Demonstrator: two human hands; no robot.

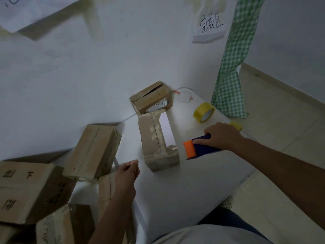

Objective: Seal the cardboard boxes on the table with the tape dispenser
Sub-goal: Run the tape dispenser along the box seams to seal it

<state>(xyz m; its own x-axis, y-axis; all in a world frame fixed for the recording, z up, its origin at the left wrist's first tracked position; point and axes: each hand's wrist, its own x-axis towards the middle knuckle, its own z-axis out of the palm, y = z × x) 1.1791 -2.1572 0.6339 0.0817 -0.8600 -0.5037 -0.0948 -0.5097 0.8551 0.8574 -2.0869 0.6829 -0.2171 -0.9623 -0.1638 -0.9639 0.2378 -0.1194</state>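
On the white table (175,187) lies a worn cardboard box (158,143) with torn paper on its top, near the middle. Right of it my right hand (221,136) grips the handle of a dark blue tape dispenser (202,147) with an orange front, resting on the table. My left hand (127,175) hovers at the table's left edge with its fingers loosely curled and nothing in it, just left of the box. A second box (151,98) with a shipping label and a gaping flap lies against the wall behind.
A yellow tape roll (204,112) stands at the table's far right, and another (236,125) shows behind my right hand. Several cardboard boxes (93,152) are piled left of the table. A green checked cloth (230,76) hangs at the right corner. A paper note (210,27) is on the wall.
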